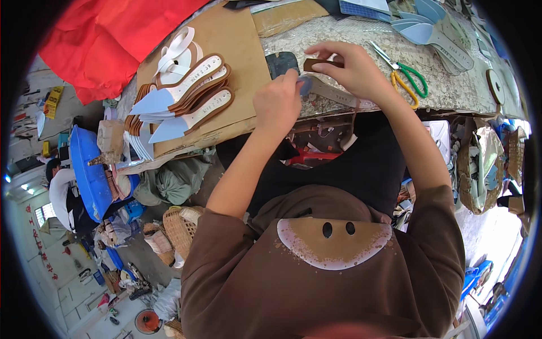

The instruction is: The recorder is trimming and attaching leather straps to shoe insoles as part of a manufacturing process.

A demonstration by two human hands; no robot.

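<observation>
At the table edge in front of me lies a pale insole (333,93) with a bluish tip. My left hand (278,101) is closed, its thumb and fingers pinching at that tip. Between the thumb and fingers of my right hand (355,69) is a small dark brown flat piece (323,65), just above the insole. A thin brown strip (352,121) hangs over the table edge from the insole's other end. Beyond my left hand a dark flat pad (282,64) rests on the table. Scissors (405,73) with a green and a yellow handle lie right of my right hand.
Stacked insoles with brown edging (197,79) lie on cardboard (243,68) at left, beside a roll of white tape (179,59). Unedged insoles (432,37) are at far right. Red cloth (113,45) covers the far left. A blue tub (90,169) stands left of the table.
</observation>
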